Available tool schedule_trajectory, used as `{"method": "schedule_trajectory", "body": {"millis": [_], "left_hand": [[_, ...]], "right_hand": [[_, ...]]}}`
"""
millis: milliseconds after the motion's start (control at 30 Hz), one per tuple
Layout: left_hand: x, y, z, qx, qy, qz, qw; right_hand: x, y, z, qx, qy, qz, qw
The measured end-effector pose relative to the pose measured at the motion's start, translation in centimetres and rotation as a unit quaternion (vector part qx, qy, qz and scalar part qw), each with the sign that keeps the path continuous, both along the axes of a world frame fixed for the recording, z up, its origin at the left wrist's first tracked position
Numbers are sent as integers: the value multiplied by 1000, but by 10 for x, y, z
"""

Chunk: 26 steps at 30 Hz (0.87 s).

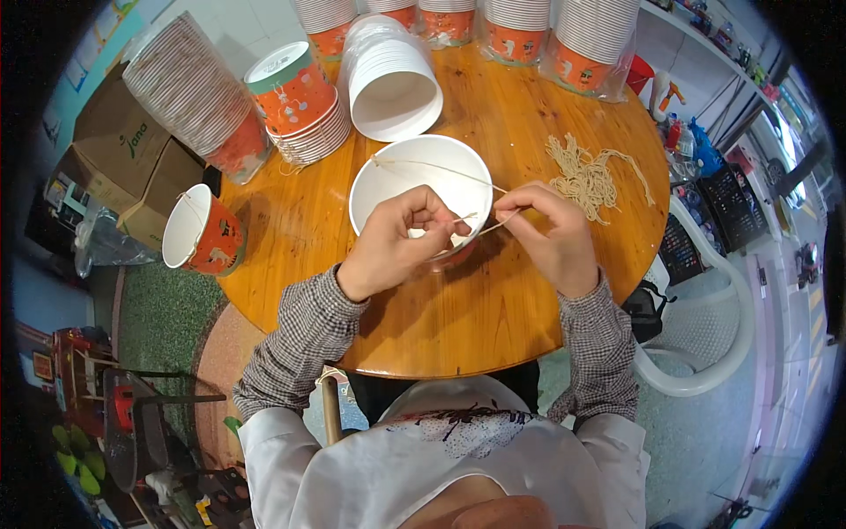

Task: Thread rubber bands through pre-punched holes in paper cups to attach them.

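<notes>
A white-lined paper bucket (366,204) stands open side up on the round wooden table in front of me. A thin beige string (432,165) runs from the far left of its rim across the opening to my hands. My left hand (407,236) pinches an end of the string above the bucket's near edge. At the right of the rim, my right hand (551,231) is closed on the same string between thumb and fingers. The fingers partly hide the string where it meets the rim. A heap of loose strings (586,176) lies right of my right hand.
A paper bucket with a string handle (204,231) stands at the table's left edge. Stacked buckets (307,106), a stack lying on its side (397,93) and several bagged stacks (582,48) line the far side. A cardboard box (128,141) is at left, a white chair (705,326) at right.
</notes>
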<state>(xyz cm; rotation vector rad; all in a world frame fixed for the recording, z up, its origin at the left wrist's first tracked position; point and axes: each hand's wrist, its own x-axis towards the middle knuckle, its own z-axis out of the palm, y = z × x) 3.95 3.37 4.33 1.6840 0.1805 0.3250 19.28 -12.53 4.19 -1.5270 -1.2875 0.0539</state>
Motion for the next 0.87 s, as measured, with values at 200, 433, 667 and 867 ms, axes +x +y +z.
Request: {"method": "schedule_trajectory", "body": {"millis": [200, 433, 667, 867], "left_hand": [[3, 13, 0, -66, -7, -23, 998], [0, 13, 4, -24, 39, -11, 999], [21, -9, 5, 18, 40, -46, 998], [26, -13, -1, -52, 67, -169, 982]], "right_hand": [[9, -11, 14, -116, -119, 56, 984], [7, -31, 11, -134, -182, -13, 974], [-8, -27, 15, -30, -228, 43, 972], [-4, -23, 15, -75, -142, 8, 987]]}}
